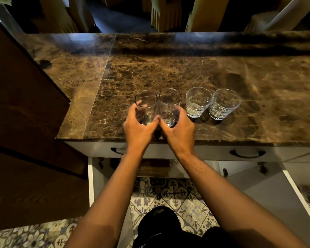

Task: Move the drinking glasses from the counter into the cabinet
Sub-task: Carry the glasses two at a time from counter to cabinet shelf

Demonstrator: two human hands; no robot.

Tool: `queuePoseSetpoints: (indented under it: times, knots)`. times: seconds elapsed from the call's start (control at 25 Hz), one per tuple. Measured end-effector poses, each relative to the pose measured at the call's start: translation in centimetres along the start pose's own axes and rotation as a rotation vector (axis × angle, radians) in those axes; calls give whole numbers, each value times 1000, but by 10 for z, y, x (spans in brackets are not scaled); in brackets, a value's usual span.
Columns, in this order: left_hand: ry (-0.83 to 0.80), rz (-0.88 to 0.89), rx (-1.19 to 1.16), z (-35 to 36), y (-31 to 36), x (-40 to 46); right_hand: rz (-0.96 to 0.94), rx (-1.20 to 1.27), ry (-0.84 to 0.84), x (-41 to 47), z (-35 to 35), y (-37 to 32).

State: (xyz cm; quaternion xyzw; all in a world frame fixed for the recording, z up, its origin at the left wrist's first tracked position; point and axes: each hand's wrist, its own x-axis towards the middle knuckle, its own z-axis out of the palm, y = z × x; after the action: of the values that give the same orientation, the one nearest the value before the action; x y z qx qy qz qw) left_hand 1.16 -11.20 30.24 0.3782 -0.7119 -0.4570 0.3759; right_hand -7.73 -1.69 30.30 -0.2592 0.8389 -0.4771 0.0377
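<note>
Two tall clear glasses stand side by side on the brown marble counter (168,72) near its front edge. My left hand (139,127) grips the left tall glass (147,101), fingers curled round its lower part. My right hand (178,127) grips the right tall glass (169,99) the same way. To their right stand two short faceted tumblers, one (198,102) beside the other (223,103), untouched. Under the counter the white cabinet (243,187) is open, its inside mostly hidden by my arms.
A dark wooden panel (25,122) rises at the left, next to the counter. The cabinet's open white door (301,194) juts out at the lower right. Two drawer handles (247,153) sit under the counter edge. Patterned floor tiles lie below; draped chairs stand beyond the counter.
</note>
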Motion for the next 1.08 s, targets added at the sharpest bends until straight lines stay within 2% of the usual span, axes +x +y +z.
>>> queuePoseSetpoints:
  times: [0.48,0.8,1.08]
  knots:
    - [60,49,67,3,36,-135,-43,0,-8,-89,-112,40]
    - [94,-16,180,25,45,-243,24,6,-85,-162,-176,99]
    - [23,-117,230,45,22,-306,63,-8,-130,-211,-197,150]
